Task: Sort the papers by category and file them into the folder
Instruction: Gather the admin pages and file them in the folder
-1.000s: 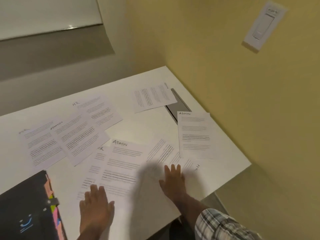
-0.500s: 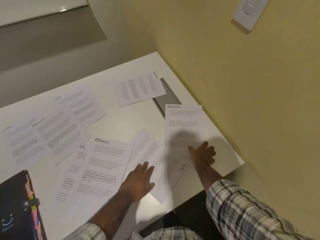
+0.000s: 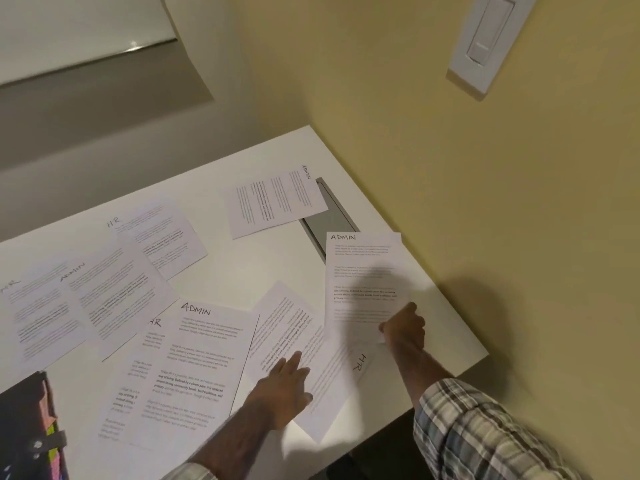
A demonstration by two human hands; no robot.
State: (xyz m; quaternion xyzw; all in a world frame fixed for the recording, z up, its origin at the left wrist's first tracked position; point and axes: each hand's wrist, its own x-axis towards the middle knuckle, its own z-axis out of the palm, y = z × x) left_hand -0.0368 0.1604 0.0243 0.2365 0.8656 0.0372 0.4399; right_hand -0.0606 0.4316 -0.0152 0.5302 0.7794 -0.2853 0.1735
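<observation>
Yellow wall point(image 3: 450, 168) fills the right side, and the white bench point(image 3: 242, 271) runs right up against it, with papers scattered all over the top. Down in the near left corner, there's the black folder point(image 3: 24, 427), coloured tabs showing at its edge, well apart from both hands. Front and centre lies a big ADMIN sheet point(image 3: 194, 368), overlapping another page marked HR. Further left, more ADMIN and HR pages fan over each other. The far ADMIN sheet point(image 3: 273, 202) lies sideways, touching a grey strip point(image 3: 332, 220) set into the bench. Now the action: the ADMIN sheet by the wall point(image 3: 360, 271) has the right hand point(image 3: 403, 327) on its near edge, fingers curled and pinching the paper. The left hand point(image 3: 280, 386) lies flat, fingers point(image 3: 294, 362) straight, pressing an upside-down HR sheet point(image 3: 332, 375) against the bench. High on the wall, a white light switch point(image 3: 485, 46).
</observation>
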